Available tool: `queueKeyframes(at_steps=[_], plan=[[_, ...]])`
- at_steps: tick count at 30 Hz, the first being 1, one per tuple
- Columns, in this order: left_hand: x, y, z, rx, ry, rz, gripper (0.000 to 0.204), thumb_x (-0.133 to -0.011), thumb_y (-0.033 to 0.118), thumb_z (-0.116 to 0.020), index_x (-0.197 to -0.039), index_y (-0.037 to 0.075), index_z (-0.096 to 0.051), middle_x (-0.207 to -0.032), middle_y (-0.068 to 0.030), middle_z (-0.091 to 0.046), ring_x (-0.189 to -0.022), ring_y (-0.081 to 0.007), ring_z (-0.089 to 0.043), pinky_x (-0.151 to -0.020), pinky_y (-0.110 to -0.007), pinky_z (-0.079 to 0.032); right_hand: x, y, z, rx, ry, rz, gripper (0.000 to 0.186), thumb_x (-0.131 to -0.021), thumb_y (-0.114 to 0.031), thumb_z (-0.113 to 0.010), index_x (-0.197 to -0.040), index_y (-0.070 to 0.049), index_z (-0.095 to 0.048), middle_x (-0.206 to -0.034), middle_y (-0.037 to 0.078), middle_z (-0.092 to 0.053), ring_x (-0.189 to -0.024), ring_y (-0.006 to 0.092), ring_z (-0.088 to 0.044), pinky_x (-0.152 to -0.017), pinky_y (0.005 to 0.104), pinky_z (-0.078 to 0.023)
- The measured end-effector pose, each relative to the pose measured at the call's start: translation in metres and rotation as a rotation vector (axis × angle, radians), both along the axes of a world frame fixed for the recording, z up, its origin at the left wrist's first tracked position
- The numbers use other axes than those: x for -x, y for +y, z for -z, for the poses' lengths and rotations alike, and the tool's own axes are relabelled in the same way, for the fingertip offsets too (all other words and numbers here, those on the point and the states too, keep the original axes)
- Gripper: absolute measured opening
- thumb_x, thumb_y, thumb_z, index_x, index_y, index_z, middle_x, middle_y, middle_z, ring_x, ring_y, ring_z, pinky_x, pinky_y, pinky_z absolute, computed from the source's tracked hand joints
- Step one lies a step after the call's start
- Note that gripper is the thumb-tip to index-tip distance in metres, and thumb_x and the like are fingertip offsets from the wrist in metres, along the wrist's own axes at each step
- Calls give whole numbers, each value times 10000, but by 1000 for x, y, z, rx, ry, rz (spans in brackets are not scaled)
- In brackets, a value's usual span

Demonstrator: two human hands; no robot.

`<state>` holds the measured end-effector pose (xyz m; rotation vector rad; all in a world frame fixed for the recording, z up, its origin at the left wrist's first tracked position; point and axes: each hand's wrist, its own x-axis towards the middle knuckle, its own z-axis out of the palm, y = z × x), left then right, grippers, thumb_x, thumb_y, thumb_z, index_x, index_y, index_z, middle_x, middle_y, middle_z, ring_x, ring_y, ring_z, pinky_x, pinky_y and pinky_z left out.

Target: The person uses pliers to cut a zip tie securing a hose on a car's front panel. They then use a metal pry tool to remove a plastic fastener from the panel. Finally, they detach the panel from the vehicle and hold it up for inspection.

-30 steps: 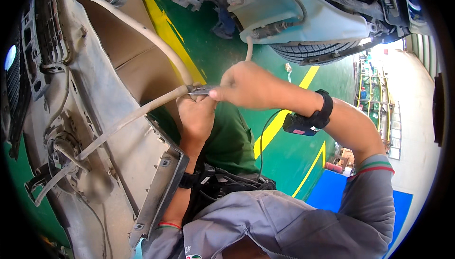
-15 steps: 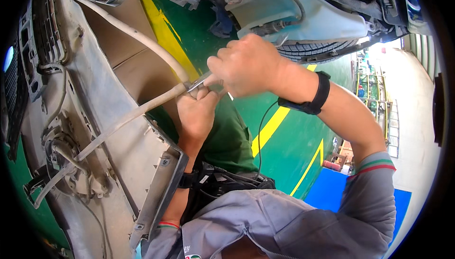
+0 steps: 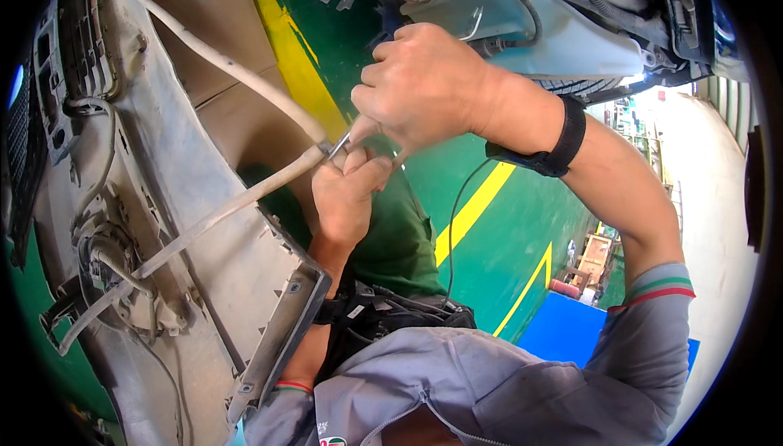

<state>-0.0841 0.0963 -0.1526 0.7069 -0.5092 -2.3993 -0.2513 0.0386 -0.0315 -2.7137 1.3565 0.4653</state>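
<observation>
A dusty pale hose [image 3: 216, 55] curves down from the upper left and meets a second hose piece [image 3: 245, 197] at a joint beside my hands. My left hand [image 3: 347, 197] is closed at that joint, its thumb and fingers pressed together from below. Above it, my right hand [image 3: 428, 83] is a fist around a slim metal tool [image 3: 339, 145], whose tip touches the joint. Most of the tool is hidden in the fist, so its exact kind does not show. A thin bent bright metal piece [image 3: 475, 24] shows just beyond the right knuckles.
A large dirty bumper cover [image 3: 204, 267] with a round lamp unit [image 3: 134, 283] fills the left. Overhead hang the vehicle's underside and a pale blue fluid tank [image 3: 563, 34], with a tyre [image 3: 579, 86] behind. Yellow lines cross the green floor [image 3: 481, 258]; a black cable [image 3: 453, 234] hangs near my waist.
My right fist has lifted slightly and turned, and the tool now stands steeper at the hose joint. The left hand keeps its hold, with its thumb shifted a little.
</observation>
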Motion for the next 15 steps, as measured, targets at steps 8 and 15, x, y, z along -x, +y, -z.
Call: queueKeyframes(at_steps=[8, 15], plan=[[8, 8, -42, -115, -186, -289, 62, -1013, 49, -607, -1046, 21, -562, -1071, -52, -633, -1003, -128, -616, -923, -288, -484, -33, 42, 9, 274, 85, 188, 217, -740, -286, -706, -659, -102, -624, -609, 78, -635, -572, 242, -648, -516, 358, -455], [25, 20, -11, 13, -275, -316, 211, -930, 3, -619, -773, 65, -492, -764, 25, -544, -723, -45, -486, -644, -227, -428, -31, 27, -1, 164, 15, 95, 153, -610, -274, -739, -594, -134, -679, -622, 76, -667, -608, 261, -691, -529, 369, -495]])
